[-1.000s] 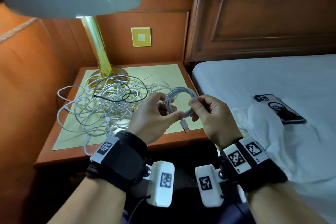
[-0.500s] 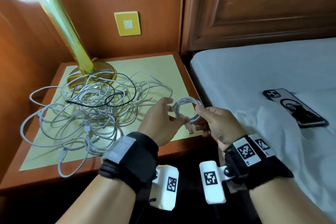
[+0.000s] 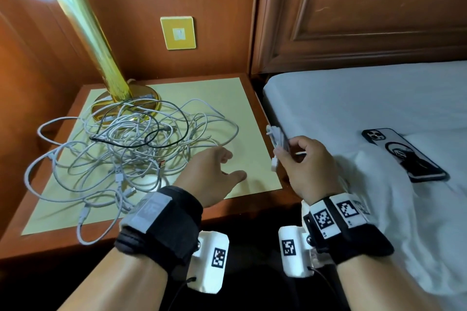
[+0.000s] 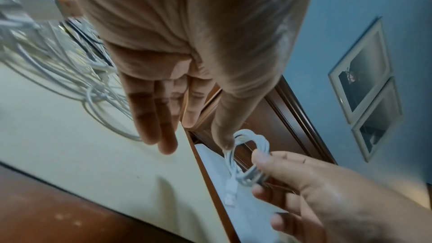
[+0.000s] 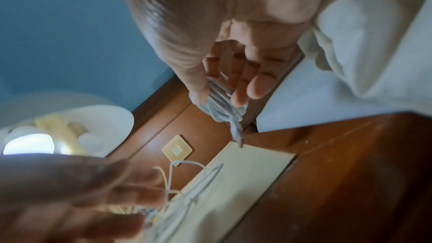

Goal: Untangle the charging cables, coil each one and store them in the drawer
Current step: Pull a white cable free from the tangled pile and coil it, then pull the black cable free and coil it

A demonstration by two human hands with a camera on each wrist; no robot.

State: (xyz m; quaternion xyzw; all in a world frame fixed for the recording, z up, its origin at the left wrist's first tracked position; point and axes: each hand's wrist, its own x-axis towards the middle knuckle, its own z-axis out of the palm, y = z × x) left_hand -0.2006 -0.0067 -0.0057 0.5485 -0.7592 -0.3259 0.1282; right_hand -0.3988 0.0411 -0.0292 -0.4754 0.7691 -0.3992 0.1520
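Note:
A tangle of white cables (image 3: 131, 149) with one black cable (image 3: 141, 131) lies on the nightstand (image 3: 252, 209), spread from the lamp base to the front edge. My right hand (image 3: 300, 159) pinches a small coiled white cable (image 3: 276, 139) between thumb and fingers, just off the nightstand's right edge; its plug hangs below. The coil also shows in the left wrist view (image 4: 247, 162) and the right wrist view (image 5: 222, 106). My left hand (image 3: 217, 166) hovers over the pale mat with fingers straight (image 4: 151, 117), holding nothing, right of the tangle. No drawer shows.
A brass lamp (image 3: 101, 58) stands at the nightstand's back left, cables draped on its base. A bed with a white sheet (image 3: 366, 98) borders the right side, with a phone (image 3: 404, 154) lying on it. A yellow wall switch (image 3: 178, 33) sits behind.
My left hand has let go of the coil and moved left and down over the mat. The right hand alone now holds the coil, shifted right toward the bed.

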